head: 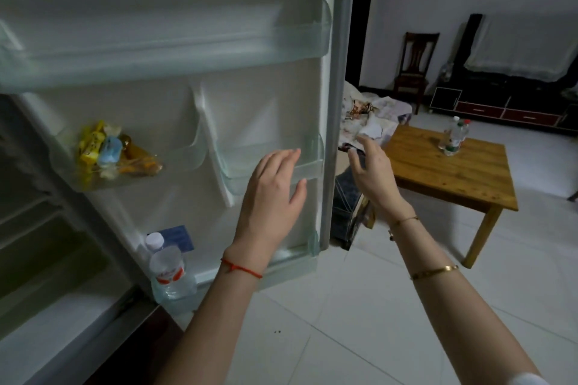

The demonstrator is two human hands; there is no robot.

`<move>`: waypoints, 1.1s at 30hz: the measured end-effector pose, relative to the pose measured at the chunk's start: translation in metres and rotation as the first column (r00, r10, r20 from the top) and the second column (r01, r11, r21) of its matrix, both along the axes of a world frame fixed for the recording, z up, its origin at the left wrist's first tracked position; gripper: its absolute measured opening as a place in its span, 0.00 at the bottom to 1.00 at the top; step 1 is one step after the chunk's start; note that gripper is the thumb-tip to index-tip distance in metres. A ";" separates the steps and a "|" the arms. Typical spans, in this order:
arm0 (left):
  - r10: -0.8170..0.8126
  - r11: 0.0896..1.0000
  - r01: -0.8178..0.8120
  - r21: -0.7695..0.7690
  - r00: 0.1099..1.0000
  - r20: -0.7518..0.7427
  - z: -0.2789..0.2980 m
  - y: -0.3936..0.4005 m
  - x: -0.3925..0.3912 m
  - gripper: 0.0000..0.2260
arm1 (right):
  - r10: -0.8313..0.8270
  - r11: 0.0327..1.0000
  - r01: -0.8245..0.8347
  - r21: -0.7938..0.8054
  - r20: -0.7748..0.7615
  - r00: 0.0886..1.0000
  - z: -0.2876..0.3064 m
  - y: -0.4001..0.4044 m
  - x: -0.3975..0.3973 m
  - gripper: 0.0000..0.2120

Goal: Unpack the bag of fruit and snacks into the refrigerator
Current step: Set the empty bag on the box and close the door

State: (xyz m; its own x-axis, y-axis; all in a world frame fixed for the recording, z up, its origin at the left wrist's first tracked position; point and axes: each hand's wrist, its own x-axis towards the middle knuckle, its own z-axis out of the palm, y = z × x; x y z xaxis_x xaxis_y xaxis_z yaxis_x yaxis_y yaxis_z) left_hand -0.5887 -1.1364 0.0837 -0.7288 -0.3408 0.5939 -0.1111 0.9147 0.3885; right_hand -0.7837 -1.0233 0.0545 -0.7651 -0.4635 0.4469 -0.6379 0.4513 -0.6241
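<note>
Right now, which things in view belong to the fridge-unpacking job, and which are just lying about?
Part of the job:
- open refrigerator door
- snack packets in the left door bin
- empty right door bin
- left hand, empty
- right hand, empty

Just lying about:
- water bottle in the bottom door rack
- wooden table with bottles
- wooden chair

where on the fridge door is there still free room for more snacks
The right middle door bin, under the left hand, looks bare. The long top door shelf also looks bare. The left middle bin is crowded with snack packets. The bottom rack is free right of the water bottle.
</note>
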 end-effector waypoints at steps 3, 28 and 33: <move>0.012 1.000 -0.012 -0.002 0.999 0.049 -0.001 0.005 -0.020 0.22 | 0.038 0.999 -0.038 -0.011 0.025 0.999 0.002 -0.020 -0.021 0.22; 0.428 0.904 -0.427 0.026 0.902 -0.053 -0.023 0.118 -0.061 0.20 | 0.473 0.873 -0.441 -0.211 0.141 0.870 0.004 0.008 -0.057 0.21; 0.457 0.888 -0.452 0.079 0.888 -0.052 -0.029 0.164 -0.052 0.20 | 0.508 0.856 -0.477 -0.200 0.155 0.847 -0.001 0.036 -0.045 0.26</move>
State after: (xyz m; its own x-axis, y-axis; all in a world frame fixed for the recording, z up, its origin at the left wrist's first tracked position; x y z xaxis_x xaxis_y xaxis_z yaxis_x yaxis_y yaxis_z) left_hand -0.6405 -0.9728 0.0545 -0.4441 -0.6632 0.6024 -0.4802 0.7438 0.4649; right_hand -0.8287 -0.9877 0.0537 -0.5317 -0.7430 0.4064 -0.6096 0.0026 -0.7927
